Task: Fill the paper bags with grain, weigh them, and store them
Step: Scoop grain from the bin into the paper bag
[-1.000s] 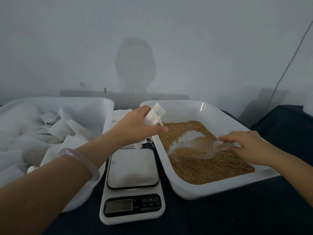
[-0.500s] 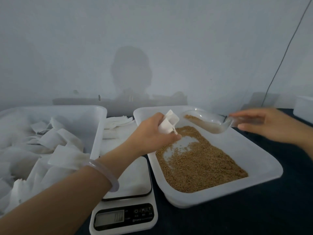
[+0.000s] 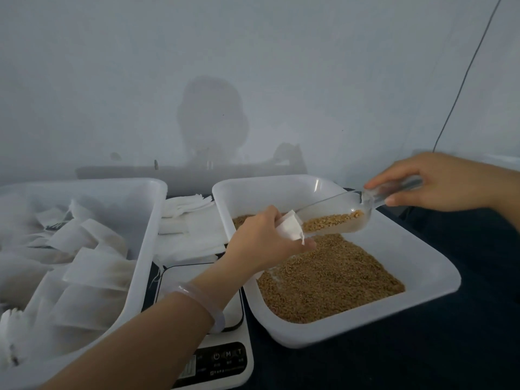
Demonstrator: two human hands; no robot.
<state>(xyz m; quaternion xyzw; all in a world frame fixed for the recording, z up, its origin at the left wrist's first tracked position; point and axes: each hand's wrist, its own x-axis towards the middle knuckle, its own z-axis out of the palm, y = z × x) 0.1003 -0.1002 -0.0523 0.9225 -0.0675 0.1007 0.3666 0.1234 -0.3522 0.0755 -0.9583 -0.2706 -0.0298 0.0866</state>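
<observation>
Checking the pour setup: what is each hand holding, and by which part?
Left hand grips the paper bag below its mouth. Right hand holds the clear scoop by its handle.

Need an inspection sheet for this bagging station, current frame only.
Surface: dark cloth under everything.
Job's things: white tray of grain; clear scoop, part loaded, mouth at the paper bag; scale between tray and bin of bags; flat bags stacked behind the scale.
Clutter: nothing seen.
Hands: left hand holds the paper bag over the tray; right hand grips the scoop handle.
Cables: one thin cable on the wall, upper right.
Surroundings: pale wall, person's shadow.
</observation>
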